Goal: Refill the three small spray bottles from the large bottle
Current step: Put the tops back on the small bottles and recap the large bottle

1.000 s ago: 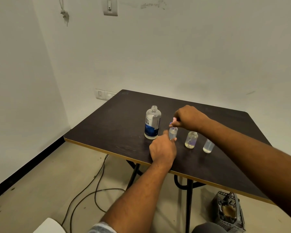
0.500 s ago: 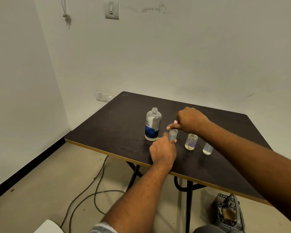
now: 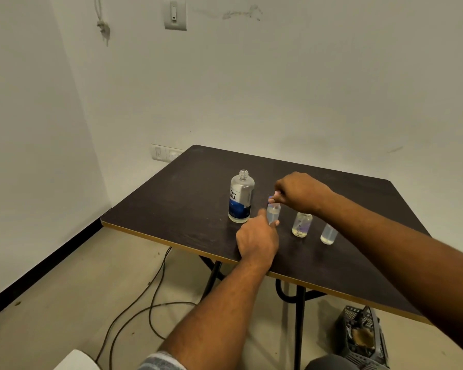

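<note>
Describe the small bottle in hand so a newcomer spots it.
On the dark table, find the large blue-labelled bottle. The small spray bottle next to it heads a row of three. Unlike its neighbours, the left hand grips it and the right hand pinches its top.

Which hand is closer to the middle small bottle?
Right. The right hand is above the middle bottle, pinching the top of the neighbouring bottle; the left hand grips that neighbour, further left.

Table (image 3: 187,198) frame centre: large bottle (image 3: 240,200) leftmost, three small bottles (image 3: 301,225) in row rightward; basket (image 3: 364,335) lower right.
</note>
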